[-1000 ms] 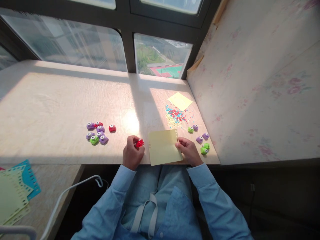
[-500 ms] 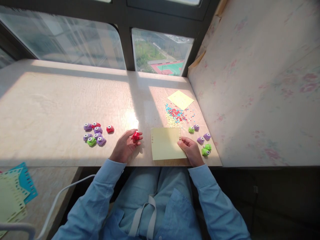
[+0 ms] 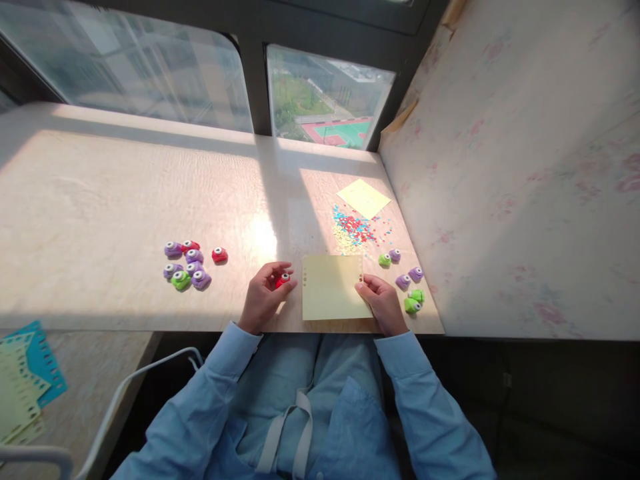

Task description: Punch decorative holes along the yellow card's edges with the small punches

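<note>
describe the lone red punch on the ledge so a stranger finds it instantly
On the pale ledge below the window, find the cluster of purple, red and green punches left of the left hand. Between them sits the red punch, the only red one neither clustered nor held.

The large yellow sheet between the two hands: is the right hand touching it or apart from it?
Touching. The head view shows the thumb of the right hand lying over the right edge of the large yellow sheet.
</note>
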`<state>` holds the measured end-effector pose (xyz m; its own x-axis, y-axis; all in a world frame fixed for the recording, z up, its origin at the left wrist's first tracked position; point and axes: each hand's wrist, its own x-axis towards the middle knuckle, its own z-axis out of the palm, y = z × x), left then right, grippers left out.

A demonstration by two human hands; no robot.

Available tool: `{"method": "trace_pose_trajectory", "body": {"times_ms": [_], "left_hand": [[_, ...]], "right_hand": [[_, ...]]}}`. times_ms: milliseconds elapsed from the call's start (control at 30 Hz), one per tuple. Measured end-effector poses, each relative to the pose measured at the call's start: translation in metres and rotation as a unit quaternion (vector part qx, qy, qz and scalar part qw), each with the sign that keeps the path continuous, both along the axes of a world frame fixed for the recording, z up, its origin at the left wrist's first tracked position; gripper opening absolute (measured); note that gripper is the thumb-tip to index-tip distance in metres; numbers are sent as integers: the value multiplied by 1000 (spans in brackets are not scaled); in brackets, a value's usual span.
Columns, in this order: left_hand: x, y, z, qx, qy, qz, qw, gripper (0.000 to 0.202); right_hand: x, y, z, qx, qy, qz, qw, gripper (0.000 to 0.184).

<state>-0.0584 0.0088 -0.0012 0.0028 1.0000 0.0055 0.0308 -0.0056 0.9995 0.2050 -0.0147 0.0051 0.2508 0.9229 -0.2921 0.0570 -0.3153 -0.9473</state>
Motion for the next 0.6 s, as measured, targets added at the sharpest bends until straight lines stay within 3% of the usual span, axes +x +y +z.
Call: {"method": "trace_pose_trajectory", "body": {"times_ms": [100, 267, 600], "left_hand": [[1, 2, -3, 73, 82, -10, 994, 28], [0, 5, -7, 171, 269, -42, 947, 9], [-8, -20, -15, 201, 259, -32, 944, 20]], "right_hand": [[0, 0, -2, 0, 2, 6, 1000, 42], [0, 1, -2, 0, -11, 8, 1000, 41], [0, 1, -6, 2, -28, 5, 1000, 41]]}}
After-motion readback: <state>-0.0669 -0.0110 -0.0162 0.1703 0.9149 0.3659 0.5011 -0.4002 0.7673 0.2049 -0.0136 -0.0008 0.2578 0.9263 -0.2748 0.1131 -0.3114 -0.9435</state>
